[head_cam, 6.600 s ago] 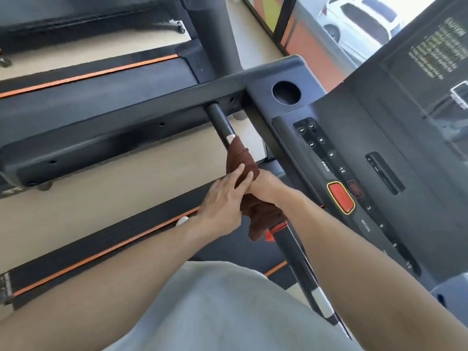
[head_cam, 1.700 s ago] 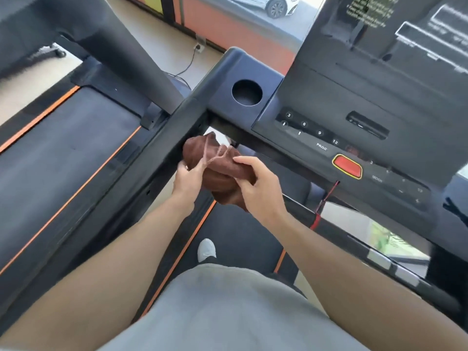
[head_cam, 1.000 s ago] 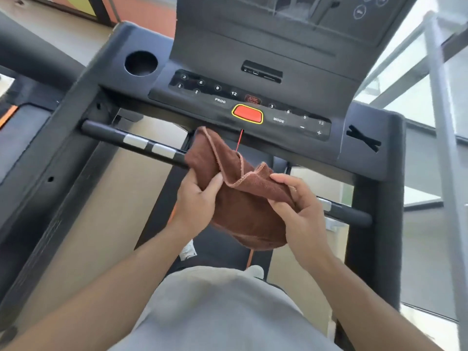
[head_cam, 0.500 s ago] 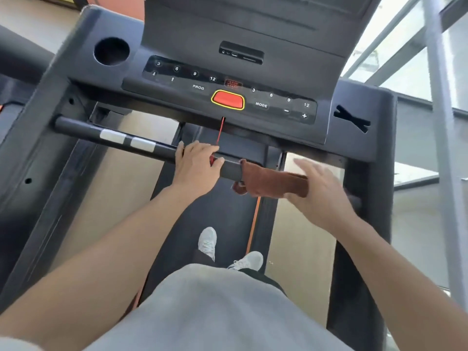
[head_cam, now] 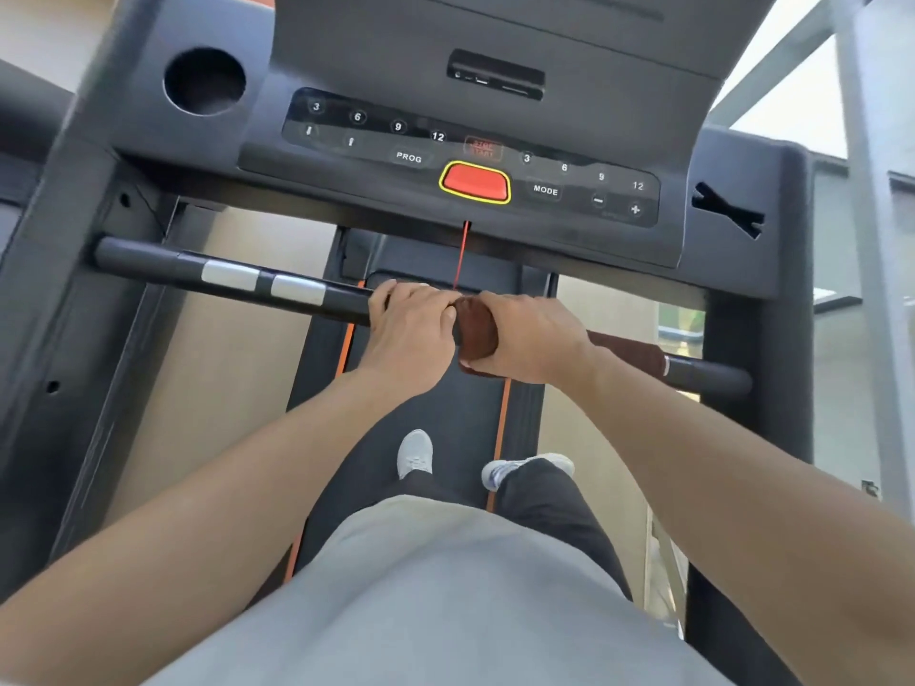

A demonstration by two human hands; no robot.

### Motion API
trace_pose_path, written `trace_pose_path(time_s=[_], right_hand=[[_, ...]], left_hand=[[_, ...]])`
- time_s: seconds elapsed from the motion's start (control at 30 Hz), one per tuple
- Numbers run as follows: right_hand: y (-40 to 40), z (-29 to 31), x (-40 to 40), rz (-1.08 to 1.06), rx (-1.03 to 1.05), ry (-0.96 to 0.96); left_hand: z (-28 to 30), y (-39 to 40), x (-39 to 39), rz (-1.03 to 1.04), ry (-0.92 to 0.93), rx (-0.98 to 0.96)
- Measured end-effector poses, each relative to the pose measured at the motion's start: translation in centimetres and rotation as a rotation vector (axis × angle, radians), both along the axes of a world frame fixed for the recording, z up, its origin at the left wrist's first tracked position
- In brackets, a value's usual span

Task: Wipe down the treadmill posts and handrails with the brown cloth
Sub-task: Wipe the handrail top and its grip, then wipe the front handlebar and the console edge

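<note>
A dark brown, soft terry cloth (head_cam: 626,354) is wrapped round the black tubular front handrail (head_cam: 148,263) of the treadmill, covering the bar from about its middle nearly to its right end. The handrail runs crosswise below the console between the two dark grey upright posts (head_cam: 757,299), with two silver sensor plates on its left half. The cloth's left end is bunched into a thicker roll, and its right part lies snug along the bar.

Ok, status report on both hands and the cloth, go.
Left hand grips bare crossbar. Right hand grips brown cloth wrapped round the bar. Red safety cord hangs just behind the hands.
</note>
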State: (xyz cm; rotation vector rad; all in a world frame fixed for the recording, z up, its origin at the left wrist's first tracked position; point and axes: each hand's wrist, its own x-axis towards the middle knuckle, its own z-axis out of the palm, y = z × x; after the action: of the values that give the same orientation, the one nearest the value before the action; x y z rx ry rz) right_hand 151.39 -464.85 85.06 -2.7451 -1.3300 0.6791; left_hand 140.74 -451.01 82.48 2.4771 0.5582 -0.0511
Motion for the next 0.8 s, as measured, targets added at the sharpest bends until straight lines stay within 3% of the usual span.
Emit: trace_pose_path(time_s=[0.1, 0.27, 0.53, 0.67, 0.8], right_hand=[[0.0, -0.7, 0.1, 0.02, 0.025, -0.02], [-2.1, -1.3, 0.6, 0.041, 0.028, -0.077], [-13.8, 0.7, 6.5, -0.115, -0.307, 0.005], [-11.3, 0.5, 5.3, -0.064, -0.185, 0.025], [-3.3, -1.0, 1.5, 0.016, 0.028, -0.064]], left_hand=[[-0.1, -0.3, 0.0, 0.01, -0.003, 0.007], [-0.9, -1.3, -0.3, 0.112, -0.174, 0.043], [-1.2, -1.4, -0.3, 0.12, -0.203, 0.022], [-0.7, -1.1, -0.2, 0.106, -0.134, -0.011], [-0.1, -0.9, 0.2, 0.131, -0.068, -0.069]])
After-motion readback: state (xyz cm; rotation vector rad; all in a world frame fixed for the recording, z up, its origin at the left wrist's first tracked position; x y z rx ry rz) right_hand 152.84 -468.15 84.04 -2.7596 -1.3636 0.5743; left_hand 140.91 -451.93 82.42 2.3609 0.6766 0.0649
